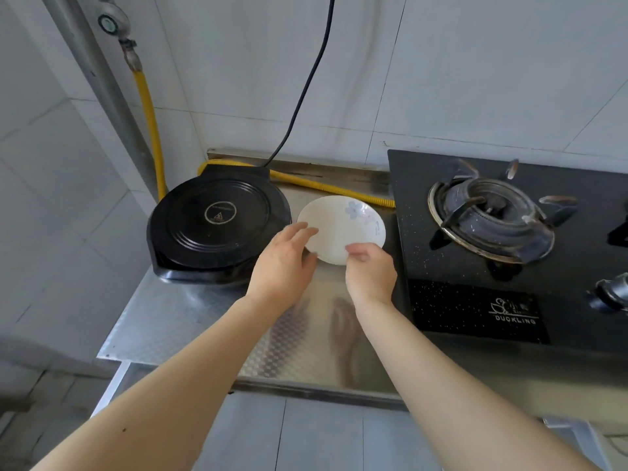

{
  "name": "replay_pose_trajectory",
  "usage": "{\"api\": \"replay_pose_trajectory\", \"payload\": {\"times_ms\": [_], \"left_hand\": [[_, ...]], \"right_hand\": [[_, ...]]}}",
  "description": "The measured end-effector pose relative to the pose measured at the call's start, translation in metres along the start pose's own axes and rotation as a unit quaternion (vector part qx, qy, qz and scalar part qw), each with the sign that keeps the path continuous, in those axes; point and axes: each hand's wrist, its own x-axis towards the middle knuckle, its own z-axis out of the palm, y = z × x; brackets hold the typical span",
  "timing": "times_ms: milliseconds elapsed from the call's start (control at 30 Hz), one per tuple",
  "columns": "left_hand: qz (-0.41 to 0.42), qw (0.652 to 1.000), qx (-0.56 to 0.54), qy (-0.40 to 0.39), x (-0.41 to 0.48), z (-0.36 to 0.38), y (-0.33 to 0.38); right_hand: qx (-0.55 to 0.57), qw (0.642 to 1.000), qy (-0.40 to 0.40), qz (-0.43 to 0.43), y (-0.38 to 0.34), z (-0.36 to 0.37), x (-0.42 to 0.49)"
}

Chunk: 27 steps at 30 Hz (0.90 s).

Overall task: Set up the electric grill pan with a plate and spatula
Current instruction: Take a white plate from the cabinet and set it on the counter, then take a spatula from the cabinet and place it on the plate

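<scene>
steel counter (190, 311) under white tiled walls, plate going down beside the closed grill pan.

the plate (343, 226) sits between the grill pan (217, 226) at the counter's back left corner and the gas stove (492, 226); left hand (282, 266) open with fingers on its near rim, right hand (370, 270) pinching the near edge. plate looks nearly placed; no spatula is visible, so that part seems left.

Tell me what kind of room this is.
Most likely a home kitchen: a gas stove burner set in a black cooktop, a closed electric grill pan on a steel counter, tiled walls and a yellow gas hose.
</scene>
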Motion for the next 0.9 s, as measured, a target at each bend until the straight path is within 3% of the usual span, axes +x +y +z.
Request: {"api": "replay_pose_trajectory", "payload": {"times_ms": [200,333,500,700,800,900], "left_hand": [[-0.02,0.995,-0.051,0.086,-0.066,-0.012,0.004],[-0.027,0.996,-0.022,0.08,-0.134,-0.009,-0.004],[0.029,0.999,0.043,0.008,-0.199,0.001,-0.03],[-0.06,0.981,0.099,-0.157,-0.228,0.054,-0.069],[-0.077,0.978,0.104,-0.166,-0.219,0.09,-0.084],[-0.079,0.985,0.095,-0.123,-0.202,0.123,-0.099]], "right_hand": [[0.063,0.995,-0.065,-0.038,0.01,-0.005,-0.06],[0.068,0.991,-0.117,-0.002,0.045,-0.007,-0.107],[0.026,0.982,-0.184,0.018,0.098,-0.002,-0.149],[-0.145,0.966,-0.211,0.022,0.167,0.007,-0.143],[-0.174,0.965,-0.193,0.021,0.198,0.019,-0.119],[-0.201,0.969,-0.144,0.015,0.224,0.038,-0.086]]}}
